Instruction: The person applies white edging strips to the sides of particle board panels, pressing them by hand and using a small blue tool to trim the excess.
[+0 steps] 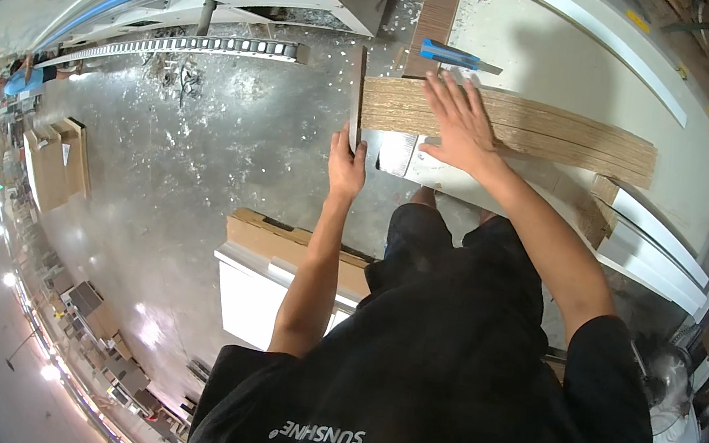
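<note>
Left hand [346, 166] grip holds panel end [357, 100] | right hand [462, 121] flat (fingers spread) on board stack [566, 133]

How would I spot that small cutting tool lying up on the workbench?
Find the long white workbench at upper right, where a stack of brown chipboard strips lies under the person's right hand. Just beyond the fingertips rests a blue utility knife, the only bright blue thing on that bench.
</note>
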A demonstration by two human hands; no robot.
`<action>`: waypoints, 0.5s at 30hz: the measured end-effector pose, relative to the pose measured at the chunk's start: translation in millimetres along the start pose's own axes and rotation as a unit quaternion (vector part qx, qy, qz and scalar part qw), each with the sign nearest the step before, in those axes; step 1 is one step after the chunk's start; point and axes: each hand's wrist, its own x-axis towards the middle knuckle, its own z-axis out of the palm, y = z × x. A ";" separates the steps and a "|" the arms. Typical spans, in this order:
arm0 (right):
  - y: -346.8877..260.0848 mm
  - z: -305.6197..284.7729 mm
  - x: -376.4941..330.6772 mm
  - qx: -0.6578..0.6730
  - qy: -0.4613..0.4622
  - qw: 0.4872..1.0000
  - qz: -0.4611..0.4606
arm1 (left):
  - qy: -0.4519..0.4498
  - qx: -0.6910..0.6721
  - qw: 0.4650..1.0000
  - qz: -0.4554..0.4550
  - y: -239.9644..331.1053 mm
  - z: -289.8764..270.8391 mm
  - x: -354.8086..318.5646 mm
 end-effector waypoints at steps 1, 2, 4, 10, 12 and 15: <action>-11.6 -1.1 11.0 -0.013 -0.002 1.000 -0.016 | -0.005 -0.018 1.000 -0.021 4.6 -1.7 -0.2; -21.5 -1.8 21.4 -0.027 -0.005 0.999 -0.031 | -0.006 -0.016 1.000 -0.024 8.4 -3.7 -0.4; -39.7 -2.0 42.5 -0.027 0.004 0.998 -0.048 | -0.021 -0.042 0.998 -0.045 14.2 -8.9 -2.2; -48.3 19.6 73.6 0.024 0.014 0.999 -0.020 | -0.037 -0.025 0.998 -0.043 30.5 -16.1 1.6; -48.2 24.5 75.3 0.043 0.033 0.998 -0.029 | -0.025 -0.040 0.998 -0.051 32.0 -18.1 1.2; -47.6 25.6 76.8 0.045 0.042 0.998 -0.026 | -0.041 -0.007 0.999 -0.018 27.5 -20.2 3.1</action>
